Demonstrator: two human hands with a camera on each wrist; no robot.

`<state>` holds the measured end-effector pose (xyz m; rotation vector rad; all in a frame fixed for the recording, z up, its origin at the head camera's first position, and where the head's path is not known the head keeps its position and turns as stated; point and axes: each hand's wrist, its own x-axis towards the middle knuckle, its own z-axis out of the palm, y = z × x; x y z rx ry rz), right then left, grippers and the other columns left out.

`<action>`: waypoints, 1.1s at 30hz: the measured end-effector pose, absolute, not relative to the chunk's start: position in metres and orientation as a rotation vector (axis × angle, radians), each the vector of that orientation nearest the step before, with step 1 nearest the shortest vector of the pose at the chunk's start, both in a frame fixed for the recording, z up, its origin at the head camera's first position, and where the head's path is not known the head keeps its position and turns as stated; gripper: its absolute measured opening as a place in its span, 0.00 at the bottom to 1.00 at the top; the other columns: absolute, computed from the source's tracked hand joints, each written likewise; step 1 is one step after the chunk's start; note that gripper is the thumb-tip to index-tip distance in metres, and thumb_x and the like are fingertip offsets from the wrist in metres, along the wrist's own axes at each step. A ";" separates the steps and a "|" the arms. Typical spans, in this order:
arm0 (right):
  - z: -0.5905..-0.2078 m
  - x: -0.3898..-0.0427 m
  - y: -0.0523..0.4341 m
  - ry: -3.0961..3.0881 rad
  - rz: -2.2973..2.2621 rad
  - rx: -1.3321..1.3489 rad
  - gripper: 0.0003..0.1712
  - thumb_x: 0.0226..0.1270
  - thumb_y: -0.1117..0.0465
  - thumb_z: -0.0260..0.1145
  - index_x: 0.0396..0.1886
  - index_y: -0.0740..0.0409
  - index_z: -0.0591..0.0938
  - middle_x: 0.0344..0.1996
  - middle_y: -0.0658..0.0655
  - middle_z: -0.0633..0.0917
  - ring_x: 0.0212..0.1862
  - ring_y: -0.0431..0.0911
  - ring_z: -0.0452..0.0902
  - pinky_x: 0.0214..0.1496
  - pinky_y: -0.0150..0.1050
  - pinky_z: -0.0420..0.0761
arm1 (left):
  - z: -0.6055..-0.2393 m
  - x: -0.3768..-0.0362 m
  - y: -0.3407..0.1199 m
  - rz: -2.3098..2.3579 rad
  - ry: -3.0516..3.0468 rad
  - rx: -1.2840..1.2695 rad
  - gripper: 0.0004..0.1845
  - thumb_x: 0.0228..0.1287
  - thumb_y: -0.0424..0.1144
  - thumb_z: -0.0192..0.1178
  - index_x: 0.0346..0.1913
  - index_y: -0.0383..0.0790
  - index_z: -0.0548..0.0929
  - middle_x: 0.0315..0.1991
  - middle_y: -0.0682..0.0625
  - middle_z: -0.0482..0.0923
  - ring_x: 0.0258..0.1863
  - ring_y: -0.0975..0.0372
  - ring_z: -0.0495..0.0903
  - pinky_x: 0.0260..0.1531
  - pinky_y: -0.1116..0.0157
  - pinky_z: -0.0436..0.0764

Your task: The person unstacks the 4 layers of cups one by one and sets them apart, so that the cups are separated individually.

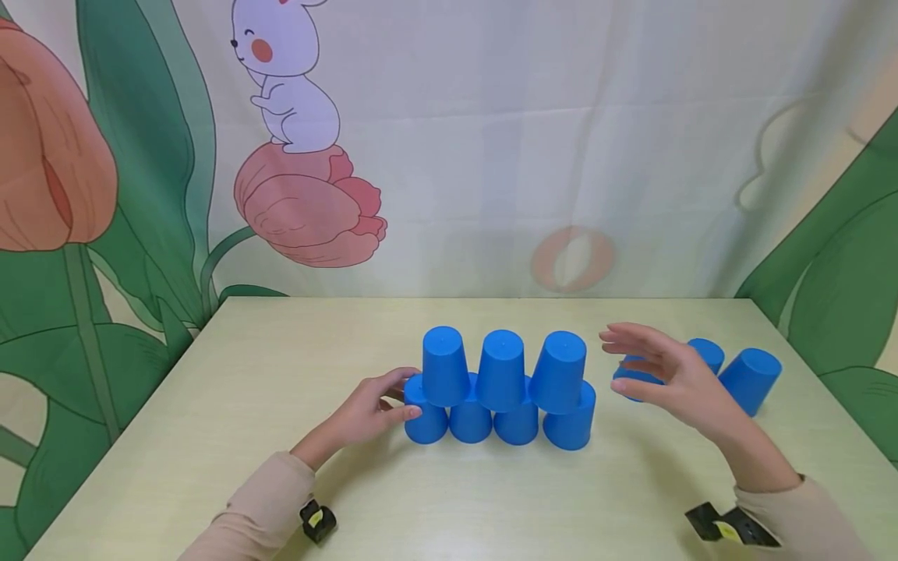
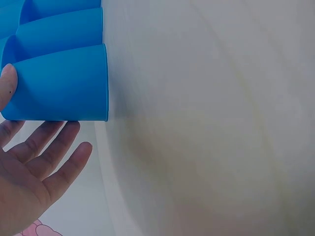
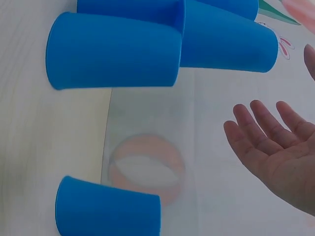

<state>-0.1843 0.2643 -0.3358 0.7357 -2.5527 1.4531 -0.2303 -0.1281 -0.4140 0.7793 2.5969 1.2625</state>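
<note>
Blue cups stand upside down in two rows: a bottom row of several, with three more set over the gaps between them. My left hand [image 1: 372, 409] is at the leftmost bottom cup [image 1: 426, 421]. In the left wrist view its thumb [image 2: 7, 84] touches that cup [image 2: 59, 86], and the other fingers lie loosely spread along its side. To the right of the stack, my right hand [image 1: 666, 374] hovers with relaxed fingers and nothing in it. The nearest upper cup is the right one [image 1: 560, 372], which leans slightly.
Three more blue cups sit at the right of the table [image 1: 337, 335]: one [image 1: 634, 379] partly behind the right hand, one [image 1: 707, 354] farther back, another [image 1: 751, 382] near the right edge. A printed curtain [image 1: 456, 156] hangs behind the table.
</note>
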 end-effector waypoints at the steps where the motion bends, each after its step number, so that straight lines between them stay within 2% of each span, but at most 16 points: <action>1: -0.337 -0.185 0.262 -2.552 1.457 0.729 0.33 0.59 0.66 0.64 0.64 0.60 0.64 0.57 0.63 0.72 0.54 0.34 0.70 0.50 0.25 0.71 | -0.414 -0.230 -0.128 1.262 2.599 0.780 0.28 0.60 0.44 0.59 0.62 0.39 0.66 0.51 0.41 0.76 0.46 0.50 0.77 0.40 0.57 0.78; 4: -0.340 -0.186 0.257 -2.559 1.464 0.703 0.33 0.60 0.64 0.64 0.64 0.60 0.64 0.58 0.62 0.72 0.55 0.36 0.70 0.49 0.26 0.72 | -0.415 -0.230 -0.128 1.259 2.600 0.785 0.28 0.60 0.44 0.59 0.62 0.39 0.66 0.51 0.42 0.76 0.46 0.50 0.77 0.40 0.58 0.78; 7: -0.344 -0.189 0.251 -2.568 1.463 0.677 0.34 0.60 0.63 0.64 0.65 0.60 0.63 0.58 0.61 0.72 0.56 0.42 0.70 0.50 0.27 0.72 | -0.415 -0.230 -0.127 1.256 2.602 0.787 0.28 0.60 0.44 0.59 0.62 0.39 0.66 0.50 0.42 0.76 0.46 0.50 0.77 0.39 0.58 0.78; 12: -0.349 -0.191 0.240 -2.558 1.502 0.636 0.34 0.60 0.63 0.64 0.65 0.59 0.62 0.59 0.61 0.71 0.57 0.53 0.69 0.52 0.37 0.74 | -0.415 -0.229 -0.128 1.254 2.604 0.785 0.28 0.60 0.44 0.59 0.62 0.39 0.66 0.50 0.41 0.76 0.46 0.50 0.77 0.39 0.58 0.78; 16: -0.353 -0.190 0.233 -2.549 1.531 0.609 0.35 0.60 0.61 0.65 0.65 0.59 0.62 0.60 0.62 0.70 0.58 0.55 0.68 0.53 0.49 0.73 | -0.416 -0.228 -0.129 1.255 2.609 0.787 0.28 0.60 0.44 0.59 0.62 0.38 0.66 0.51 0.41 0.76 0.46 0.50 0.77 0.40 0.57 0.78; 19: -0.355 -0.191 0.229 -2.552 1.562 0.594 0.35 0.59 0.61 0.65 0.65 0.60 0.62 0.61 0.62 0.69 0.58 0.56 0.68 0.54 0.53 0.71 | -0.417 -0.227 -0.130 1.257 2.609 0.788 0.28 0.60 0.43 0.59 0.62 0.38 0.66 0.51 0.41 0.76 0.46 0.50 0.77 0.40 0.57 0.78; 25: -0.361 -0.194 0.221 -2.567 1.619 0.571 0.35 0.59 0.60 0.66 0.64 0.61 0.64 0.58 0.64 0.71 0.57 0.60 0.68 0.54 0.58 0.68 | -0.417 -0.226 -0.131 1.252 2.614 0.784 0.28 0.60 0.44 0.59 0.62 0.38 0.66 0.51 0.41 0.76 0.46 0.50 0.77 0.40 0.58 0.78; 33: -0.365 -0.196 0.214 -2.600 1.596 0.473 0.33 0.59 0.55 0.65 0.62 0.59 0.66 0.55 0.64 0.74 0.55 0.61 0.70 0.52 0.57 0.71 | -0.417 -0.225 -0.132 1.264 2.608 0.789 0.29 0.60 0.44 0.59 0.62 0.38 0.66 0.51 0.41 0.76 0.46 0.50 0.77 0.40 0.57 0.78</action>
